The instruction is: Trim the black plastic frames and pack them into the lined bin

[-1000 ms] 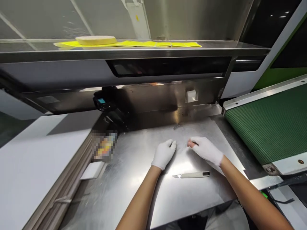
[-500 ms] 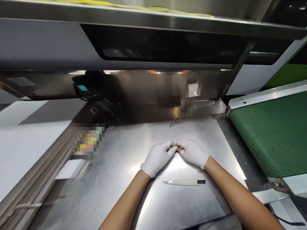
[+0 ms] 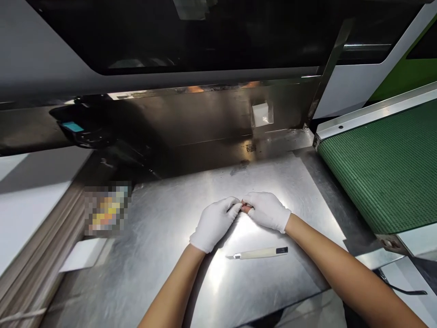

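Note:
My left hand (image 3: 215, 223), in a white glove, is closed with thumb and forefinger pinched together. Its fingertips meet those of my right hand (image 3: 264, 211), also gloved in white, with bare fingertips showing at the glove's end. Both hands are over the middle of the metal table (image 3: 164, 255). Anything between the fingers is too small or hidden to make out. Below the hands, a craft knife (image 3: 257, 253) with a pale handle and dark end lies flat, blade pointing left. Neither hand touches it.
A green ribbed conveyor belt (image 3: 385, 168) runs along the right. White sheets are stacked (image 3: 30, 205) at the left, beside a small white block (image 3: 83, 254) and a blurred-out colourful item (image 3: 108, 209). A metal back panel (image 3: 205, 116) closes off the far side.
The camera view has tilted and shifted, so the upper shelf is out of sight. My hands stay together at the fingertips, and the knife lies in the same place below them.

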`<state>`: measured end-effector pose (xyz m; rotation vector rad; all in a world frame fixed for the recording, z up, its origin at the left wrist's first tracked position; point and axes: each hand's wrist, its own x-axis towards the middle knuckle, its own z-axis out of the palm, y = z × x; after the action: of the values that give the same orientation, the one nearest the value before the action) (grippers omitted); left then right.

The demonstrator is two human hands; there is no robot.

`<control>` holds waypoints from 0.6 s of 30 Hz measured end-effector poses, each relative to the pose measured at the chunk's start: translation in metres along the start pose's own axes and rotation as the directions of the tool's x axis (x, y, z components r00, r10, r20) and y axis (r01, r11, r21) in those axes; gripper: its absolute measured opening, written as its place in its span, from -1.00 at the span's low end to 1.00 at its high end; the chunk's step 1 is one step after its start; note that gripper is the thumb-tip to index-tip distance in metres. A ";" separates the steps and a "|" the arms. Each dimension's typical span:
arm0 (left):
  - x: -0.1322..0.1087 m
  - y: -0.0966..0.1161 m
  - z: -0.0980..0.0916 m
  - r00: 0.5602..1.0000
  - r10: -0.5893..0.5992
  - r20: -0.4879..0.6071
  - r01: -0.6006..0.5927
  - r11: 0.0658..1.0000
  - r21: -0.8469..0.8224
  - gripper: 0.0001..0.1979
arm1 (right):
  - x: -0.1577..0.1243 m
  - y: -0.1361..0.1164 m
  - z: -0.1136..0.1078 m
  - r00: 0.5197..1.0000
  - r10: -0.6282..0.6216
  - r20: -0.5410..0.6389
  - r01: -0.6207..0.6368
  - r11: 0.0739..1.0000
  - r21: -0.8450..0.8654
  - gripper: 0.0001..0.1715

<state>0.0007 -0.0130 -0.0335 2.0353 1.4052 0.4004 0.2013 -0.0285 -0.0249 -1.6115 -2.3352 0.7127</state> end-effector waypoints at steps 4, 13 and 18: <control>0.001 -0.001 0.001 1.000 -0.002 -0.004 0.002 1.000 0.003 -0.67 | 0.000 0.000 0.001 1.000 0.007 0.003 -0.007 1.000 -0.011 -0.79; -0.001 0.003 -0.002 1.000 -0.001 0.006 0.001 1.000 -0.011 -0.67 | 0.001 0.002 0.002 1.000 0.009 0.008 -0.009 1.000 -0.011 -0.78; -0.001 0.002 -0.002 1.000 -0.001 0.006 0.001 1.000 -0.019 -0.66 | 0.001 0.001 0.000 1.000 0.018 0.015 -0.018 1.000 0.000 -0.78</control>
<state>0.0006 -0.0142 -0.0311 2.0190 1.3937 0.4053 0.2015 -0.0279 -0.0256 -1.6342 -2.3341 0.7310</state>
